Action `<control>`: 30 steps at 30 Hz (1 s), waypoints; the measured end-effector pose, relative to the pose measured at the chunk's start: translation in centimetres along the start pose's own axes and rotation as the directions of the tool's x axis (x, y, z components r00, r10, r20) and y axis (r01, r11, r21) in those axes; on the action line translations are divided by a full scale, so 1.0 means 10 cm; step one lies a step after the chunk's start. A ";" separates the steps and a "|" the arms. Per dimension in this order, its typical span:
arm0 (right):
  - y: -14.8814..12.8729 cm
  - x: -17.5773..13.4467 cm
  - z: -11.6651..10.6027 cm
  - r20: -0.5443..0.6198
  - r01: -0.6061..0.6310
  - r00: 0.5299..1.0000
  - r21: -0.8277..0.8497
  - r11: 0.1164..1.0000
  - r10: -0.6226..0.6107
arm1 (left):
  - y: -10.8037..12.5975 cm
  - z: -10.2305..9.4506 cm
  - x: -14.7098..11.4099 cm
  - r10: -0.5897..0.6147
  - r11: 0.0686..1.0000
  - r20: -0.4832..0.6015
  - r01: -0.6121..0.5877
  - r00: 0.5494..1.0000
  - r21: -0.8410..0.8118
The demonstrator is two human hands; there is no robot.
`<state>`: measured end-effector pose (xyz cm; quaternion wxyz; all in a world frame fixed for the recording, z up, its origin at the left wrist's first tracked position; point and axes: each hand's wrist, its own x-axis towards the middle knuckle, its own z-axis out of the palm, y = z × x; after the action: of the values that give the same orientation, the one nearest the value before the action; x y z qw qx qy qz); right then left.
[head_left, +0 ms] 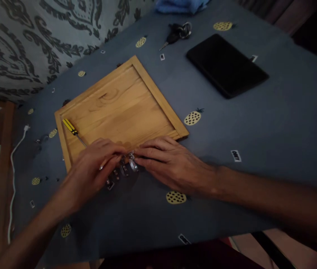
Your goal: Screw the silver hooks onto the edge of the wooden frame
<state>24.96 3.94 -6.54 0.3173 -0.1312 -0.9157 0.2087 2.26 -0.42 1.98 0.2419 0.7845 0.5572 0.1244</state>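
Near the front edge of a framed wooden board (pixel 125 108), both hands meet over several small shiny metal pieces (pixel 133 164) with curved strips, lying in a row; their exact kind is unclear. My left hand (pixel 95 164) is closed, thumb and fingers pinched at the left pieces. My right hand (pixel 172 162) comes from the right, its fingers pressed together with the tips on the rightmost piece. A yellow and black screwdriver (pixel 70 126) lies on the board's left part, its tip hidden behind my left hand.
Beyond the board, a black tablet-like slab (pixel 227 65) and a key (pixel 175 34) with a ring rest on the blue pineapple-print tablecloth (pixel 282 130). Blue cloth (pixel 182 5) is at the back edge. A white cable (pixel 12 179) runs along the left side.
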 end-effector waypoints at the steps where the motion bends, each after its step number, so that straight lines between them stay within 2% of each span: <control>1: -0.01 0.00 0.00 0.014 0.003 1.000 0.002 1.000 -0.004 | 0.02 0.06 -0.05 0.011 0.999 -0.038 -0.009 0.999 0.048; 5: -0.03 0.02 -0.01 0.086 0.003 0.996 -0.025 1.000 -0.001 | 0.06 0.31 -0.23 0.069 0.970 -0.217 -0.015 0.974 0.241; 11: -0.02 0.02 0.01 0.117 0.021 0.993 -0.069 0.997 -0.013 | 0.04 0.48 -0.35 0.111 0.950 -0.329 -0.003 0.938 0.311; 20: -0.02 0.03 0.02 0.074 0.055 0.996 -0.086 0.995 -0.048 | 0.04 0.51 -0.33 0.167 0.938 -0.336 -0.044 0.927 0.343; 30: -0.01 0.03 0.02 0.113 0.041 0.993 -0.044 0.998 -0.036 | 0.03 0.54 -0.34 0.157 0.940 -0.328 -0.040 0.932 0.338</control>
<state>24.62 3.94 -6.50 0.2660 -0.1088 -0.9391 0.1881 3.84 -4.99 -2.16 -0.0006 0.8063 0.5634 0.1803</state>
